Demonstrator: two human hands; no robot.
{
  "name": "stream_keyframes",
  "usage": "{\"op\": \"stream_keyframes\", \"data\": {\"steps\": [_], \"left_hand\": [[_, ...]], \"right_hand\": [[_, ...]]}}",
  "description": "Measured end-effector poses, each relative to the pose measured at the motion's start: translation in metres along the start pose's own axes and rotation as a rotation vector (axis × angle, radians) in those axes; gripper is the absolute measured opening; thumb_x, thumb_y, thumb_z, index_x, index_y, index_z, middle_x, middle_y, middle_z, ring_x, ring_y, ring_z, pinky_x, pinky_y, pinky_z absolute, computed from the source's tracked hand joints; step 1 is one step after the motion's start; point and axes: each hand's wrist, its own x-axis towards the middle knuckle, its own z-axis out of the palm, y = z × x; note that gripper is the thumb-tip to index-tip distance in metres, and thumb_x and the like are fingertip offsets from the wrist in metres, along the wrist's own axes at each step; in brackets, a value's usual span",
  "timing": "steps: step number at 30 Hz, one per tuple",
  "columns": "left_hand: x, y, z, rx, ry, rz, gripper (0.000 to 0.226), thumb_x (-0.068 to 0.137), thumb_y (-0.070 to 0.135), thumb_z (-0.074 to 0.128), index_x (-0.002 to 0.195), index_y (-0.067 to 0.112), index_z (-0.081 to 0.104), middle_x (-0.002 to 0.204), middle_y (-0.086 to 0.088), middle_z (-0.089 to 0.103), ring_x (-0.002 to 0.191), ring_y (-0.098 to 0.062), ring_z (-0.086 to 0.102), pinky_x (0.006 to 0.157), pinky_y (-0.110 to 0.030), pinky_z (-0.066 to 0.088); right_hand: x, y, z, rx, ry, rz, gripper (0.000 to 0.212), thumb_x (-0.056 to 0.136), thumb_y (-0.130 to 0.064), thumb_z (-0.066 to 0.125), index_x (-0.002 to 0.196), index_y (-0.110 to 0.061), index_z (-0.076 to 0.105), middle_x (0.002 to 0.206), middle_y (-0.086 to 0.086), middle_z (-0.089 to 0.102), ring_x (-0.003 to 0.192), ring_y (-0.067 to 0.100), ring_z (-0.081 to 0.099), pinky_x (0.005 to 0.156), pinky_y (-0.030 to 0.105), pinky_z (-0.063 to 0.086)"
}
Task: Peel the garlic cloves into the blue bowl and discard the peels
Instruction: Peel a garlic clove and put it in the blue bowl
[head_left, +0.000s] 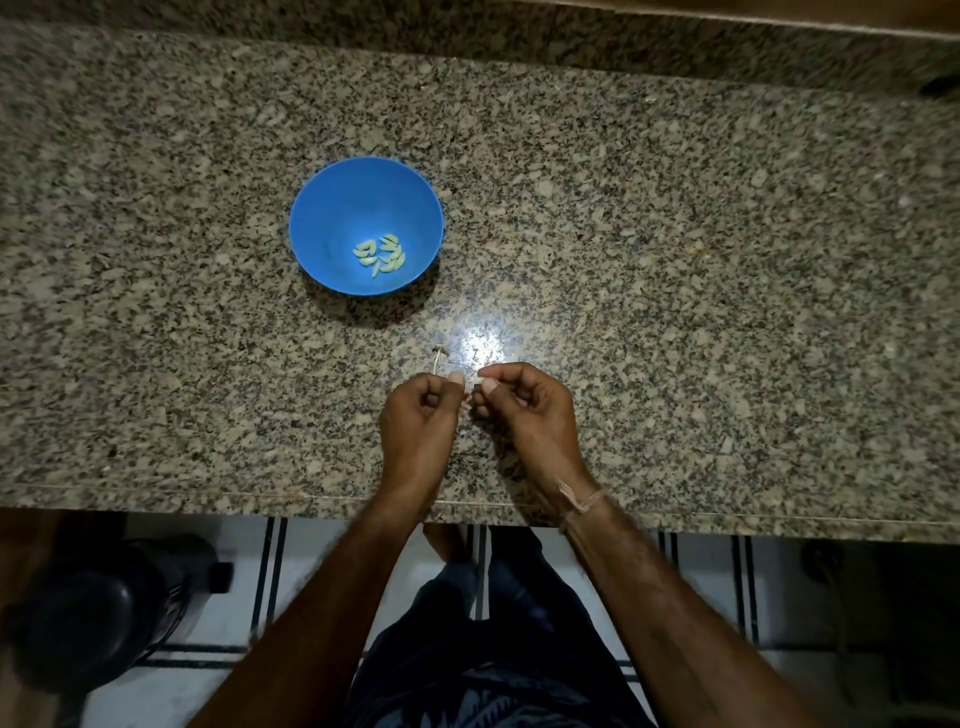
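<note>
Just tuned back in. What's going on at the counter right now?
A person stands at the speckled granite counter, with both hands together near its front edge. The left hand and right hand pinch a small pale garlic clove between their fingertips, apparently stripping its skin. A dry stalk with wisps of peel shows just beyond the left hand. The round blue plastic bowl sits further back on the left and holds a small pile of peeled garlic cloves.
</note>
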Motion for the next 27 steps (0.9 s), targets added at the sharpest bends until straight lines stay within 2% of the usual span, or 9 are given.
{"op": "stream_keyframes", "data": {"steps": [3,6,9,13,16,19,22,24,27], "left_hand": [[0.002,-0.001,0.002,0.126,0.099,0.064,0.023,0.094,0.036,0.073,0.083,0.017,0.069,0.075,0.003,0.071,0.070,-0.012,0.067,0.062,-0.026,0.051],[0.004,-0.004,0.004,0.205,0.112,0.150,0.009,0.099,0.020,0.066,0.095,0.018,0.074,0.088,0.006,0.073,0.081,-0.008,0.067,0.070,-0.026,0.052],[0.001,-0.004,0.004,0.220,0.107,0.237,0.019,0.097,0.012,0.064,0.109,0.024,0.072,0.102,0.009,0.072,0.092,-0.005,0.067,0.079,-0.029,0.057],[-0.004,-0.003,0.004,0.185,0.048,0.292,0.015,0.095,0.019,0.070,0.105,0.029,0.074,0.096,0.015,0.073,0.088,-0.002,0.068,0.075,-0.033,0.059],[-0.005,-0.001,0.003,0.190,0.070,0.290,0.008,0.095,0.024,0.070,0.096,0.030,0.075,0.088,0.016,0.074,0.083,-0.002,0.069,0.073,-0.041,0.060],[-0.006,0.001,0.002,0.205,0.070,0.280,0.005,0.094,0.028,0.071,0.094,0.031,0.075,0.086,0.017,0.074,0.082,-0.003,0.069,0.073,-0.042,0.060],[-0.005,0.000,0.001,0.152,0.060,0.224,0.007,0.095,0.030,0.071,0.095,0.028,0.077,0.084,0.014,0.075,0.082,-0.007,0.070,0.076,-0.045,0.060],[-0.004,-0.001,0.001,0.082,0.039,0.174,0.010,0.096,0.031,0.069,0.094,0.026,0.078,0.085,0.010,0.076,0.084,-0.012,0.072,0.079,-0.049,0.060],[-0.004,-0.002,0.000,0.045,0.002,0.144,0.016,0.097,0.035,0.066,0.095,0.024,0.078,0.086,0.007,0.077,0.085,-0.015,0.073,0.080,-0.050,0.061]], "right_hand": [[0.001,0.001,-0.004,-0.011,0.015,0.009,0.010,0.099,-0.003,0.067,0.105,-0.001,0.074,0.092,0.017,0.075,0.087,0.024,0.069,0.087,0.041,0.059],[0.002,0.002,-0.008,-0.037,0.015,0.008,0.010,0.099,-0.003,0.067,0.106,-0.001,0.074,0.093,0.019,0.075,0.087,0.025,0.070,0.085,0.036,0.060],[0.003,0.001,-0.008,-0.030,0.013,0.022,0.011,0.099,-0.004,0.067,0.106,0.000,0.074,0.092,0.018,0.075,0.086,0.024,0.071,0.081,0.033,0.059],[0.003,0.000,-0.007,-0.005,-0.010,0.053,0.011,0.100,-0.006,0.068,0.106,0.001,0.074,0.097,0.020,0.077,0.088,0.023,0.072,0.084,0.036,0.059],[0.003,0.001,-0.006,0.012,-0.009,0.075,0.016,0.099,-0.011,0.070,0.105,0.003,0.074,0.096,0.023,0.076,0.083,0.023,0.069,0.080,0.036,0.058],[0.003,0.001,-0.007,-0.015,-0.003,0.060,0.017,0.099,-0.013,0.071,0.104,0.003,0.074,0.093,0.022,0.075,0.081,0.024,0.067,0.078,0.037,0.057],[0.002,0.001,-0.012,-0.077,-0.013,-0.005,0.013,0.101,-0.006,0.065,0.107,-0.005,0.076,0.103,0.016,0.077,0.096,0.023,0.072,0.089,0.042,0.057],[0.003,0.001,-0.015,-0.192,-0.015,-0.095,0.023,0.100,0.001,0.062,0.112,-0.010,0.077,0.112,0.005,0.078,0.111,0.021,0.073,0.101,0.047,0.057],[0.003,-0.003,-0.014,-0.204,-0.049,-0.126,0.022,0.099,-0.001,0.064,0.114,-0.011,0.077,0.114,0.005,0.077,0.113,0.025,0.072,0.100,0.053,0.058]]}}
